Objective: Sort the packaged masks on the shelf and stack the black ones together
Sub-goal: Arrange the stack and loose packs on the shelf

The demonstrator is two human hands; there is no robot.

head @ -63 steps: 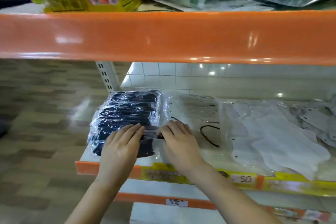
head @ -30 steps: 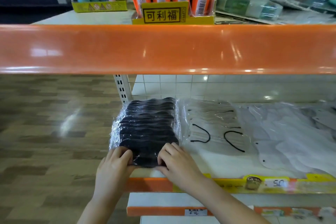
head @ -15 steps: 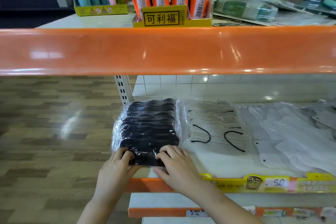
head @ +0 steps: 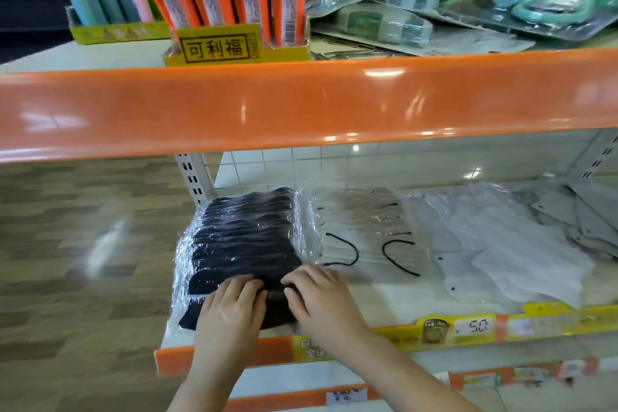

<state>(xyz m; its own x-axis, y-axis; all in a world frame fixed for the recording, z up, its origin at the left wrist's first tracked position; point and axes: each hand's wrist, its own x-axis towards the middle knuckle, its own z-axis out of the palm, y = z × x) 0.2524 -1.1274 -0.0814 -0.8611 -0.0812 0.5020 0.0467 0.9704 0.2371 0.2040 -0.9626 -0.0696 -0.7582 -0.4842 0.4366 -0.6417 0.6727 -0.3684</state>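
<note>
"可利福" on yellow display box (head: 217, 47), "50" on price tag (head: 475, 326)

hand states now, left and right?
Left hand: open, fingers flat on the black mask stack.
Right hand: open, fingers resting on the same stack's near edge.

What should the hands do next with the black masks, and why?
Probably nudge the black masks back from the shelf edge and square the stack. The left hand and right hand rest on the nearest packets, which sit close to the shelf's front lip and slide forward of the packets behind, so the pile looks a bit stepped rather than tidy.
</note>
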